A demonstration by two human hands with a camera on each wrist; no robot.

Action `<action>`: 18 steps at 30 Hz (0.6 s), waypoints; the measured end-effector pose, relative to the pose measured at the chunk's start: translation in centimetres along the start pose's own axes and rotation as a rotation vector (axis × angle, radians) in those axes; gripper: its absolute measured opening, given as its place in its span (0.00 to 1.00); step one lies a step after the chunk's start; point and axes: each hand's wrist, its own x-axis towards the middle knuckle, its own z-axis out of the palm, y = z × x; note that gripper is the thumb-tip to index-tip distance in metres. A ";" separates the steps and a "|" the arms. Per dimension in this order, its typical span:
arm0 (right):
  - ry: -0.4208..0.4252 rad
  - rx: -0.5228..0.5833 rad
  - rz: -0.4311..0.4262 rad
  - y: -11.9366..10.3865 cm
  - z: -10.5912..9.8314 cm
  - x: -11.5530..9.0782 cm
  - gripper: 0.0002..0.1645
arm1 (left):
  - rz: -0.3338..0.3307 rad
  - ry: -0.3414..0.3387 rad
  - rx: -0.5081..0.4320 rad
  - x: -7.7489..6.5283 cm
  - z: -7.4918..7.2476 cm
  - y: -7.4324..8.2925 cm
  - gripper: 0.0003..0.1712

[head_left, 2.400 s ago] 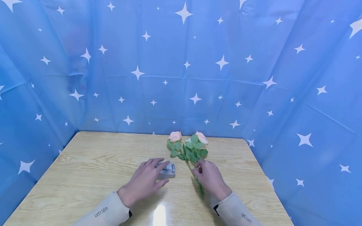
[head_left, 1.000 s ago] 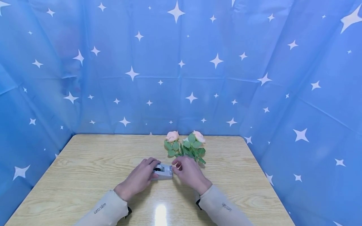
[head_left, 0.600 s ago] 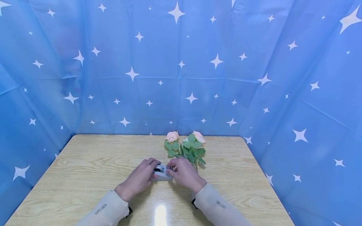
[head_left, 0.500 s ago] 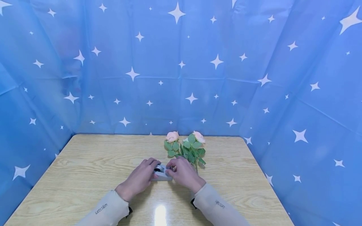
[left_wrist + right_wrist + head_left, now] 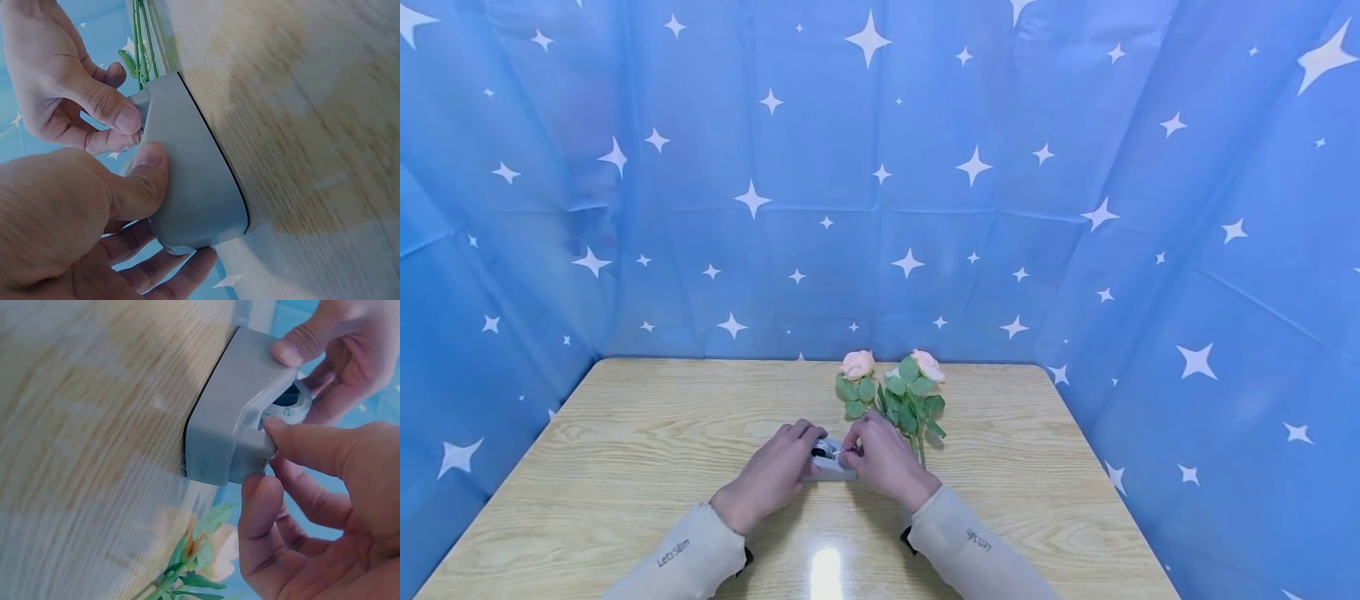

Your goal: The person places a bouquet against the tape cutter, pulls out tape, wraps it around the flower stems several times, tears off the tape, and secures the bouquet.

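A grey tape dispenser [image 5: 831, 472] sits on the table. My left hand [image 5: 769, 477] holds its rear end, the thumb pressing one side wall [image 5: 194, 162] and the fingers on the other side. A clear tape roll [image 5: 295, 407] shows inside the dispenser. My right hand [image 5: 887, 462] is at the cutter end, thumb and finger pinching a bit of clear tape [image 5: 139, 135] between roll and cutter. The right hand partly hides the cutter end in the head view.
Pink roses [image 5: 857, 364] with green leaves [image 5: 910, 408] lie just behind and right of the dispenser, stems passing behind my right hand. A blue star-patterned curtain [image 5: 820, 167] surrounds the wooden table [image 5: 670, 417].
My right hand has moved left from the rose stems to the dispenser's cutter end, then slightly toward the roll. My left hand has closed from hovering over the dispenser to gripping it.
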 end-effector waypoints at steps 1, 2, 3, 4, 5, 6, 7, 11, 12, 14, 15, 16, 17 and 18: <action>0.001 -0.006 -0.002 0.0 0.0 0.0 0.05 | -0.001 -0.001 0.001 0.0 0.0 0.0 0.29; 0.002 -0.010 -0.004 0.0 0.0 0.0 0.05 | -0.002 -0.001 0.001 0.0 0.0 0.0 0.28; 0.003 -0.017 -0.008 0.0 0.0 0.0 0.05 | -0.001 0.000 0.000 0.0 0.0 0.0 0.28; 0.005 -0.024 -0.013 -0.1 0.0 0.0 0.06 | 0.000 0.001 0.001 0.0 0.0 0.0 0.28; 0.006 -0.031 -0.020 -0.1 0.0 0.0 0.06 | 0.003 0.003 0.000 -0.1 0.0 0.0 0.28; 0.007 -0.037 -0.027 -0.1 0.0 0.0 0.06 | 0.003 0.004 -0.001 -0.1 -0.1 0.0 0.28; 0.007 -0.041 -0.033 -0.2 0.0 0.0 0.06 | 0.004 0.005 -0.002 -0.1 0.0 0.0 0.29; 0.003 -0.019 -0.051 -0.3 -0.2 0.0 0.06 | 0.003 0.005 -0.008 -0.1 -0.1 0.0 0.29; 0.000 -0.009 -0.050 -0.3 -0.3 0.0 0.06 | -0.001 0.003 -0.009 -0.1 -0.1 0.0 0.29; -0.005 0.015 -0.052 -0.3 -0.5 0.1 0.07 | -0.005 0.001 -0.010 -0.1 -0.2 0.0 0.29; -0.010 0.025 -0.047 -0.3 -0.5 0.1 0.07 | -0.007 0.000 -0.012 -0.1 -0.2 0.1 0.30; -0.013 0.036 -0.041 -0.3 -0.6 0.1 0.08 | -0.008 0.000 -0.011 0.0 -0.2 0.1 0.30; -0.015 0.047 -0.036 -0.3 -0.7 0.2 0.08 | -0.008 -0.001 -0.010 0.0 -0.1 0.1 0.30; -0.017 0.059 -0.034 -0.3 -0.8 0.2 0.09 | -0.008 -0.002 -0.008 0.0 -0.1 0.1 0.29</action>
